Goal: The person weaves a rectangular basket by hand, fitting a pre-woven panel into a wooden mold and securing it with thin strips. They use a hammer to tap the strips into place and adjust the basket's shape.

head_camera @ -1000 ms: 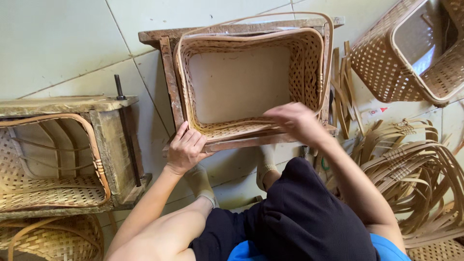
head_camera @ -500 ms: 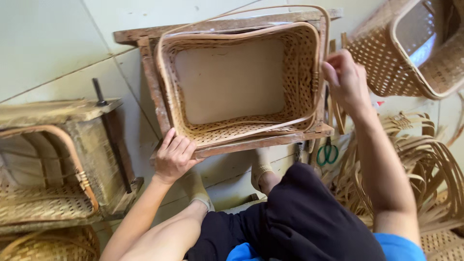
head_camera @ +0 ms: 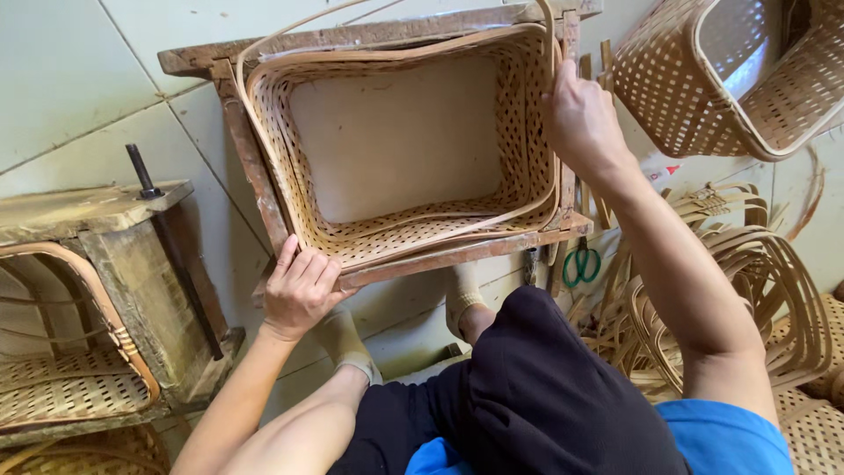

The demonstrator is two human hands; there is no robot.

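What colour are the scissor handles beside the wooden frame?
Green, on the scissors, seen in the head view.

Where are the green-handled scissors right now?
In the head view, the green-handled scissors lie on the floor right of centre, just below the wooden frame under the woven basket, beside the pile of bent bamboo strips.

Light: even, soft daylight fell on my work, fairly bright | Glare: pale sheen on the floor tiles (head_camera: 70, 79) at upper left | Shadows: faint, soft-edged under the wooden frame (head_camera: 440, 257) | Focus: sharp at centre | Edges: straight lines bowed from wide-lens distortion, corners slightly softer
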